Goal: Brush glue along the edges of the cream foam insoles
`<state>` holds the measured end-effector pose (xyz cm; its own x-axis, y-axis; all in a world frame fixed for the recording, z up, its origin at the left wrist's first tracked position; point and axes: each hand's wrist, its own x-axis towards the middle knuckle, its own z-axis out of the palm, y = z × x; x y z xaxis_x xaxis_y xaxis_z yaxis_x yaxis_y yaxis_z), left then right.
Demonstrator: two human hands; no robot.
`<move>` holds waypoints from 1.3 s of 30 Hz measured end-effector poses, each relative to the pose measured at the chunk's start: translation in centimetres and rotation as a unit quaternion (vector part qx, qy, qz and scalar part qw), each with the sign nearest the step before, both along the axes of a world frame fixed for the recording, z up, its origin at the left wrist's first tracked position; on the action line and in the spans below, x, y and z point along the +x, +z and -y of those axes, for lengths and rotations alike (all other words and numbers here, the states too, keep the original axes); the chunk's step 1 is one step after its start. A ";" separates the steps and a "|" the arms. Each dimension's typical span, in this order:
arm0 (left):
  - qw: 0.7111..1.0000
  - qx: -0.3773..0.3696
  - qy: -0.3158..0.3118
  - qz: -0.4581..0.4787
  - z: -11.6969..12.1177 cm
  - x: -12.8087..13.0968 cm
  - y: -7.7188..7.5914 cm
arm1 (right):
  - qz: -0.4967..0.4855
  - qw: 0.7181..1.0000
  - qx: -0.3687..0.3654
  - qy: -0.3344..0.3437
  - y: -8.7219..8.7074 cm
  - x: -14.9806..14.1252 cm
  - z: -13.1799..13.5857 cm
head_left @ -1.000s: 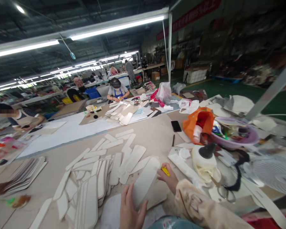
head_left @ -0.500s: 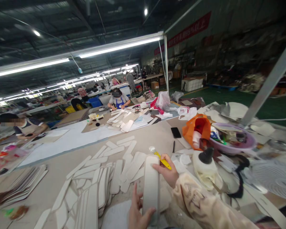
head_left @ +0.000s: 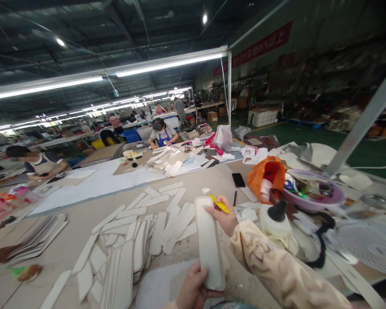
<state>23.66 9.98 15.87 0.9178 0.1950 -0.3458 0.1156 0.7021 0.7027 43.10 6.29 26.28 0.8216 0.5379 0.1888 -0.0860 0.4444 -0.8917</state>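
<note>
A long pale panel with rounded corners (head_left: 209, 249) is held lengthwise in front of me, its upper end tilted away. My left hand (head_left: 194, 285) grips its near end, thumb on top and fingers beneath. At the far end, my right hand (head_left: 223, 216) presses its thumb on the panel's face. The same hand holds a brush with a yellow handle (head_left: 221, 205), whose whitish, caked tip points up and left. To the left lie many similar loose panels (head_left: 122, 262), overlapping in a spread heap.
A white bottle with a black cone cap (head_left: 278, 229) stands right of my sleeve. Behind it are an orange bag (head_left: 266, 177) and a purple basin (head_left: 331, 198). A phone (head_left: 238, 180) and black pen (head_left: 235, 198) lie beyond my hand. Two people work at tables further off.
My left hand has closed from spread fingers onto the panel's near end. The panel's near end has swung slightly right. My right hand still holds the brush and the far end.
</note>
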 end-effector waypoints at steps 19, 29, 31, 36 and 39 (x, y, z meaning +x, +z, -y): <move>0.998 0.007 0.044 -0.035 1.5 -0.7 2.1 | -0.009 1.000 -0.011 0.008 -1.3 0.3 -0.3; 0.998 0.000 0.041 -0.052 1.6 -0.9 2.1 | 0.005 1.000 -0.024 -0.015 -2.3 0.9 -0.1; 0.998 -0.022 0.038 -0.040 1.5 -0.9 2.1 | 0.015 0.999 -0.025 -0.018 -2.5 1.1 -0.1; 0.994 -0.112 0.010 0.000 0.9 -1.0 2.6 | 0.047 0.996 -0.056 -0.057 -3.4 1.8 0.1; 0.992 -0.124 0.004 0.004 0.8 -1.0 3.1 | 0.033 0.993 -0.085 -0.071 -4.1 2.1 0.1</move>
